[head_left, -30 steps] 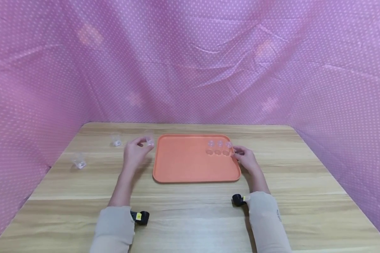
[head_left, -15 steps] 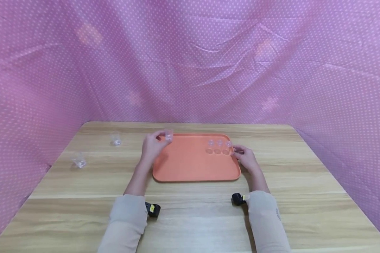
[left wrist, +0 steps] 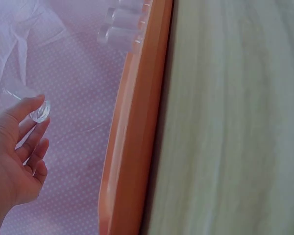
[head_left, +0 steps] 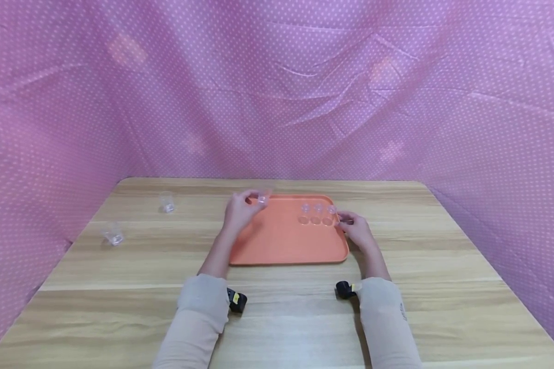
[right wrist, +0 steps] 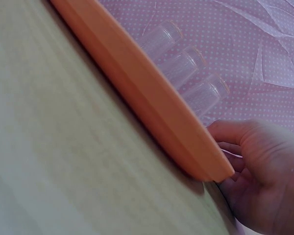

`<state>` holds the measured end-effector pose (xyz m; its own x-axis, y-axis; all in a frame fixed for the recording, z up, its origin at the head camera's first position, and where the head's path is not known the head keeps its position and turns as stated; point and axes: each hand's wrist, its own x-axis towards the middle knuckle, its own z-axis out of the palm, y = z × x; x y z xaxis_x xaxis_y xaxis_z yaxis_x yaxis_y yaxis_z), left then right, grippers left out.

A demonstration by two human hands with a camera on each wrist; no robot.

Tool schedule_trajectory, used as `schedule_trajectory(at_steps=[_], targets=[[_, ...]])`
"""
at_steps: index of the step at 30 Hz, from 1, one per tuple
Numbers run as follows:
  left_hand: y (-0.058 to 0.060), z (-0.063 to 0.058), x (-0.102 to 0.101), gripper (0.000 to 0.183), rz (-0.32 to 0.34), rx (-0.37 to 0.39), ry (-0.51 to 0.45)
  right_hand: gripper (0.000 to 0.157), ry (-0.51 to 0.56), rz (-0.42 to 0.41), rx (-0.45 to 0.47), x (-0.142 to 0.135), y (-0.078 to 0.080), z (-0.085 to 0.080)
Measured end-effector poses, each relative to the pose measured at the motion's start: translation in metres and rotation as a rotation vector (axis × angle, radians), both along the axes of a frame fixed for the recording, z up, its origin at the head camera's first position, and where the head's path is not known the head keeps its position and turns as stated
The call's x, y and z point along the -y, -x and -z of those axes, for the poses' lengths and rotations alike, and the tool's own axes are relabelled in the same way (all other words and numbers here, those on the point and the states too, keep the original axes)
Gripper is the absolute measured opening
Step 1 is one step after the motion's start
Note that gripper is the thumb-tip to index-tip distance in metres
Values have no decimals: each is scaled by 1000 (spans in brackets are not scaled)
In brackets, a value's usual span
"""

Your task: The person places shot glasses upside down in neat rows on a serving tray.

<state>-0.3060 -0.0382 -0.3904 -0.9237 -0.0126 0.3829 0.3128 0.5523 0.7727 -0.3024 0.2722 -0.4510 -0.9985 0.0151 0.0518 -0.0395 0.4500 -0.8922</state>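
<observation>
My left hand (head_left: 242,210) holds a small clear glass (head_left: 262,198) in the air over the back left of the orange tray (head_left: 277,246). In the left wrist view, its thumb and fingertips pinch the glass near the thick base. At the tray's right edge, my right hand (head_left: 356,230) grips the rim, thumb on top, beside a row of three clear glasses (head_left: 318,214). These stand close together on the tray and look upside down, thick bases uppermost. In the right wrist view, the tray rim partly hides that hand's fingers.
Two more clear glasses stand on the wooden table (head_left: 286,312) left of the tray: one farther back (head_left: 167,202), the other glass (head_left: 114,234) nearer the left edge. A pink dotted curtain (head_left: 277,102) surrounds the table's back and sides.
My left hand has carried the glass rightward, from beside the tray's left edge to above the tray, and the glass has tilted. My right hand has stayed at the rim.
</observation>
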Motion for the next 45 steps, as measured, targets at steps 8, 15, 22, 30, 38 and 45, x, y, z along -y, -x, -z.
schedule_trajectory(at_steps=[8,15,22,30,38,45], targets=[[-1,4,-5,27,5,-12,1,35,-2,1,-11,0,1,0],[-1,7,-8,26,13,16,-23,34,-6,3,-9,0,0,-1],[0,9,-15,25,3,10,-40,35,-2,-4,-10,-1,0,0],[0,8,-24,28,-12,37,-81,34,6,4,11,0,1,1],[5,12,-36,26,4,81,-273,35,8,4,17,-1,1,1],[23,32,-45,34,23,94,-312,34,4,7,17,0,1,1]])
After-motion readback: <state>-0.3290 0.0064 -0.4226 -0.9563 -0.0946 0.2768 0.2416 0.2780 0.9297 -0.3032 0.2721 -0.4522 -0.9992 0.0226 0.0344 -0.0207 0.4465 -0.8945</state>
